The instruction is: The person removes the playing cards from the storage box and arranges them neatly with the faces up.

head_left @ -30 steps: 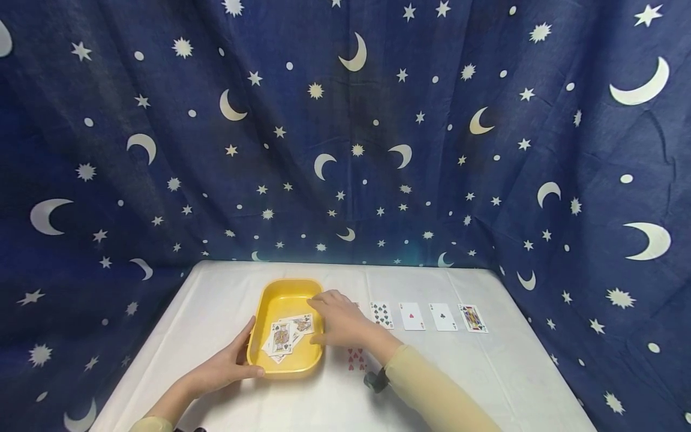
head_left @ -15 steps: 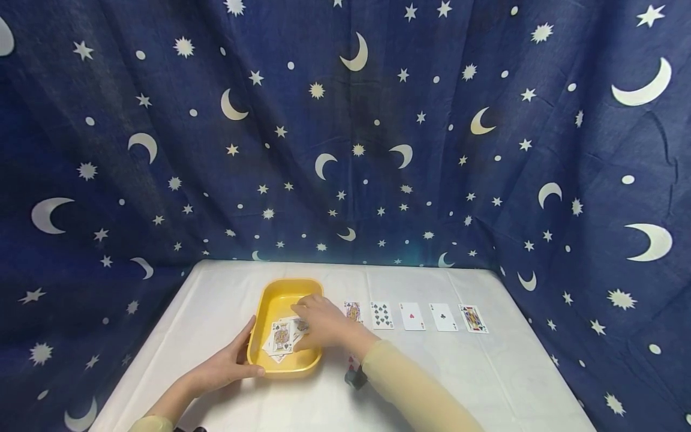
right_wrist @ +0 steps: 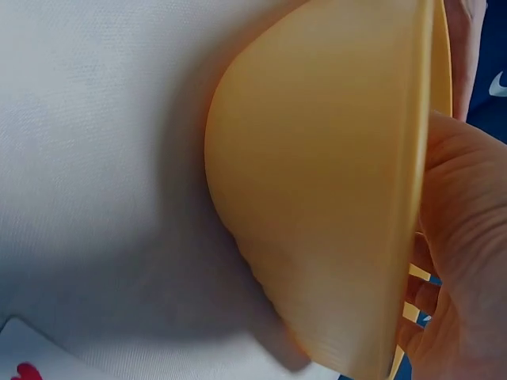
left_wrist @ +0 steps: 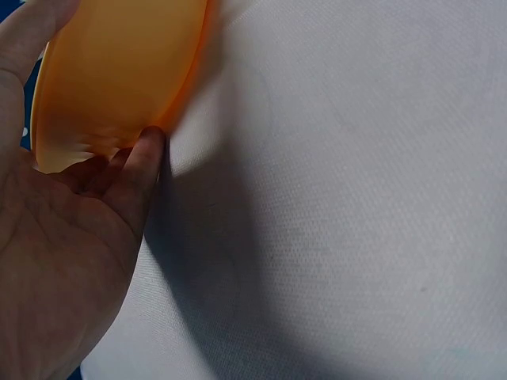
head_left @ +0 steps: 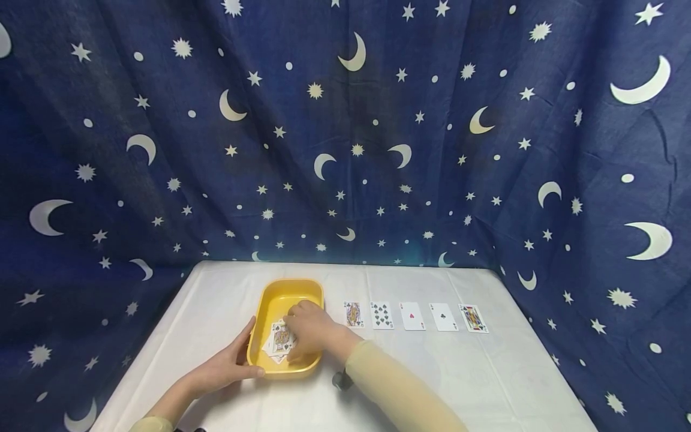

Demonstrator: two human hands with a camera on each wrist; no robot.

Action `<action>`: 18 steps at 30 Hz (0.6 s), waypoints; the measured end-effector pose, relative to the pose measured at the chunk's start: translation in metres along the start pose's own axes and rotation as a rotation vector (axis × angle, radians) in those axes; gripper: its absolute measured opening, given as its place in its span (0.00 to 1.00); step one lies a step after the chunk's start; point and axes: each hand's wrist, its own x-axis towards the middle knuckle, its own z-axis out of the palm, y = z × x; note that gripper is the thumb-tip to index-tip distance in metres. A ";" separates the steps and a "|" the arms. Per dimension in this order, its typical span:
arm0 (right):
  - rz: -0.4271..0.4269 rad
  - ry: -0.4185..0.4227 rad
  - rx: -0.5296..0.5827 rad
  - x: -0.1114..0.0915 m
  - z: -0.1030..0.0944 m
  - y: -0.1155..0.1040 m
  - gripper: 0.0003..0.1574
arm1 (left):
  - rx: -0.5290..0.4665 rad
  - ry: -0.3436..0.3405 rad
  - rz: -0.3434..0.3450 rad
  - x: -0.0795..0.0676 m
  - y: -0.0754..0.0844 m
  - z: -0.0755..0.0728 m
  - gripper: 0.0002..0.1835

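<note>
A yellow plastic tray (head_left: 259, 327) with rounded corners stands on the white cloth at left. My left hand (head_left: 225, 367) grips its near-left corner, thumb at the near rim and fingers along the outer wall; in the left wrist view the fingertips touch that wall. Inside the tray lie several loose playing cards (head_left: 281, 339), a face card on top. My right hand (head_left: 310, 329) reaches over the right rim among these cards, fingers bent downward. In the right wrist view the tray's wall (right_wrist: 325, 174) hides the fingertips, so whether they pinch a card does not show.
Right of the tray, face-up cards lie in a row: a face card (head_left: 353, 314), a black spot card (head_left: 382, 315), an ace of hearts (head_left: 412, 316), an ace of clubs (head_left: 444, 317) and another face card (head_left: 473, 318). A red-heart card (right_wrist: 28, 360) shows in the right wrist view.
My right hand has moved left and deeper into the tray, over the cards. The row's leftmost face card has come into view; the red-pip card below it is now covered. My left hand stays put.
</note>
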 end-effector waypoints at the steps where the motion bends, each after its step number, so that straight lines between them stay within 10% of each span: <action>1: 0.003 -0.004 -0.002 0.001 0.001 -0.001 0.58 | 0.004 0.000 0.002 0.000 -0.001 0.000 0.65; 18: 0.033 -0.050 -0.039 0.008 0.002 -0.008 0.55 | 0.002 0.014 0.009 -0.002 0.001 0.001 0.65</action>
